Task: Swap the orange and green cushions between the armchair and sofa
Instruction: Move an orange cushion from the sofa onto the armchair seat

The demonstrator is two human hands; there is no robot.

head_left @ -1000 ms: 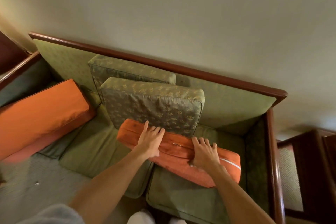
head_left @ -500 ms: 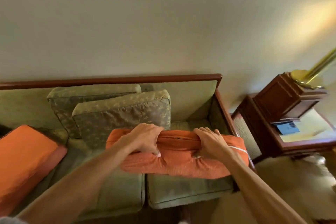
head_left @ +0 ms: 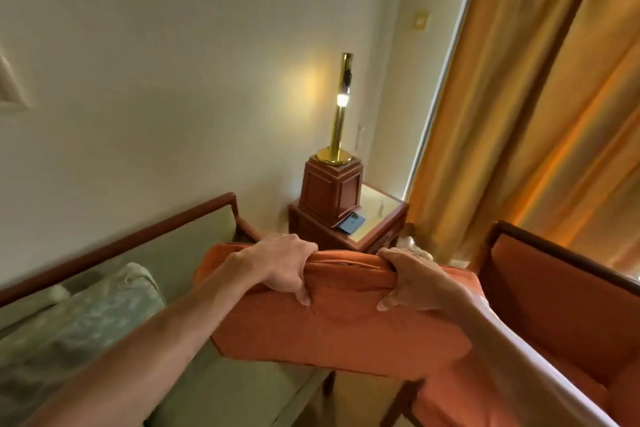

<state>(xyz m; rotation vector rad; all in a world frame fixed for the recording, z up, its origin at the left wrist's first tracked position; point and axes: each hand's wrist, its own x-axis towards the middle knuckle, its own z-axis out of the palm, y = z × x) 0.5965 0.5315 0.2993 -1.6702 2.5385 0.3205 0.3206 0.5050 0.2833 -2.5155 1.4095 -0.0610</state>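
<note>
Orange cushion [head_left: 339, 319] hangs off the seats, between sofa [head_left: 221, 388] and armchair [head_left: 554, 291]; our left hand [head_left: 277, 267] and right hand [head_left: 412, 282] clamp its top edge, fingers [head_left: 304, 298] curled over the front. Green cushion [head_left: 76, 326] sits on the sofa (unswapped). We judge the task midway, the armchair beyond awaiting a cushion.

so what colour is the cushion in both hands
Orange cushion, plain with no pattern, seen in the head view.
</note>
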